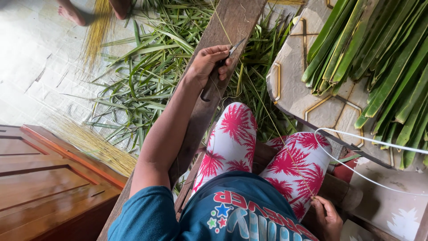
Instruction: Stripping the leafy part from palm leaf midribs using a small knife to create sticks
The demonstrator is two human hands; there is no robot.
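Left hand [208, 62] gripped small metal blade [236, 46] on rough wooden plank [232, 18], upper centre; right hand [327, 215] pinched thin yellowish leaf rib [267, 111], lower right. Glossy green fronds [379, 49] piled upper right.

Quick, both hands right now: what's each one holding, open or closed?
Left hand: closed on a small knife, pressed against the wooden plank.
Right hand: fingers pinched shut on the near end of a thin leaf rib.

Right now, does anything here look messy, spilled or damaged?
Yes. Green leaf strips lie scattered over the pale floor beside the wooden plank, not stacked like the leaves at right. Nothing looks broken.
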